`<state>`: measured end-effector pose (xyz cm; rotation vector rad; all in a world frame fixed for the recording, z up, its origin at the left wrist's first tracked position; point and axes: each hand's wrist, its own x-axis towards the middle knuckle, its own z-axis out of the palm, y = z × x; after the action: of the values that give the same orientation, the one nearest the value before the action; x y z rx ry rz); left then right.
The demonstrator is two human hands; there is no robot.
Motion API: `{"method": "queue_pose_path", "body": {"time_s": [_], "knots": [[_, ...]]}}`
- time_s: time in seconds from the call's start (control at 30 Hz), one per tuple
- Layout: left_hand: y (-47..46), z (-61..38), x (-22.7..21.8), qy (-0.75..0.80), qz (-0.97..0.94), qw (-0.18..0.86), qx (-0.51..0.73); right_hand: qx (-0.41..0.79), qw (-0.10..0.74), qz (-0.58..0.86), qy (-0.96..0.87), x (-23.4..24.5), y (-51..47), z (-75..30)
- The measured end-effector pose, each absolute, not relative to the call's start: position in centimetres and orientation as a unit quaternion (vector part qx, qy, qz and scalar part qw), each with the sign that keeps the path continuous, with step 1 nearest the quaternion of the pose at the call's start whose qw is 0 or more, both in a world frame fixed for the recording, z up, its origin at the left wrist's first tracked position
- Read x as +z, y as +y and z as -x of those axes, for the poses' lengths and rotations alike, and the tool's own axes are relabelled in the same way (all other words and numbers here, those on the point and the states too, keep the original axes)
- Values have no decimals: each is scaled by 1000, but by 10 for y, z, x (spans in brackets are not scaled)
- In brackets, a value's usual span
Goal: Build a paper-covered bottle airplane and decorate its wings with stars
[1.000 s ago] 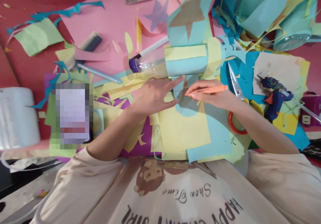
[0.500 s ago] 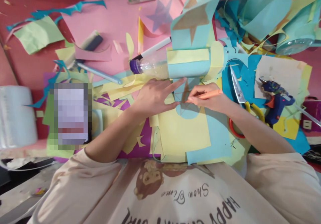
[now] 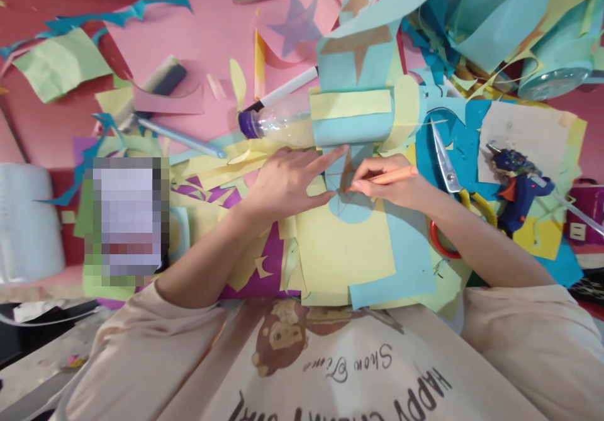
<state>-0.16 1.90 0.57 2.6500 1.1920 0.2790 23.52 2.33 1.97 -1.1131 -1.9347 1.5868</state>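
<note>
Plainly, the right hand pinches an orange pen in its grip over blue paper; the left hand, grip spread, touches that paper near a bottle.

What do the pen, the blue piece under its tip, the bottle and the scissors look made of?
Pen: probably smooth plastic, from its even orange barrel.
Blue piece: matte paper or thin card, flat with a clean-cut edge.
Bottle: likely glossy clear plastic; its bare end is see-through with highlights.
Scissors: metal blades, silvery and reflective; handles probably plastic, solid red and yellow.
</note>
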Motion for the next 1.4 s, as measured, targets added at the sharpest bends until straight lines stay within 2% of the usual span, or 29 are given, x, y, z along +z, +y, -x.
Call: {"method": "queue_pose_path", "body": {"time_s": [0.63,0.8,1.0,1.23,1.4], "knots": [[18,2,6,409,-902,114,83,583,185,385,-691,20,26,-236],[19,2,5,408,-901,120,93,560,214,412,-686,20,25,-236],[19,2,6,401,-905,108,88,588,181,398,-681,22,25,-236],[19,2,6,399,-906,112,84,555,221,422,-682,18,25,-236],[18,2,3,404,-903,109,92,563,206,406,-689,19,26,-237]]}}
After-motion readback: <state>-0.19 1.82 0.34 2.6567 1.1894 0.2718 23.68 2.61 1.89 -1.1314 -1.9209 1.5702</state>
